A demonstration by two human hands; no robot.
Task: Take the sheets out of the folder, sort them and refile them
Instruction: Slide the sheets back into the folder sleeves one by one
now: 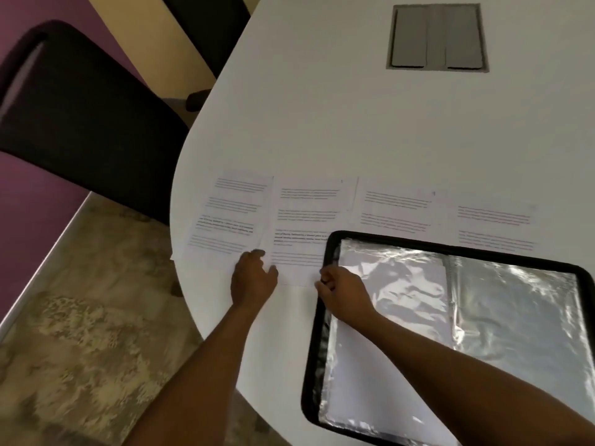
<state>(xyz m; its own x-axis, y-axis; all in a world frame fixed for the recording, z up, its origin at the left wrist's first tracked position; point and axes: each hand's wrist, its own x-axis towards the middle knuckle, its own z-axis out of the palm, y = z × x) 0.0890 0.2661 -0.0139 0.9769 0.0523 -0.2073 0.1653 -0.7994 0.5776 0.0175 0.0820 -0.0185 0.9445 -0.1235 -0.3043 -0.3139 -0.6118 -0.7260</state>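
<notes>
Several printed sheets lie in a row on the white table (322,123): a far-left sheet (228,214), a second sheet (302,226), a third (396,207) and a fourth (495,226). An open black-edged folder (450,317) with shiny plastic sleeves lies in front of them, overlapping the second sheet's right side. My left hand (252,280) rests on the near left corner of the second sheet, fingers bent. My right hand (341,289) touches the same sheet's near right corner at the folder's left edge; its grip is hard to make out.
A grey cable hatch (436,37) is set into the table at the back. A black chair (80,107) stands left of the table, with a second one (206,30) behind it. The table's curved edge runs just left of the far-left sheet.
</notes>
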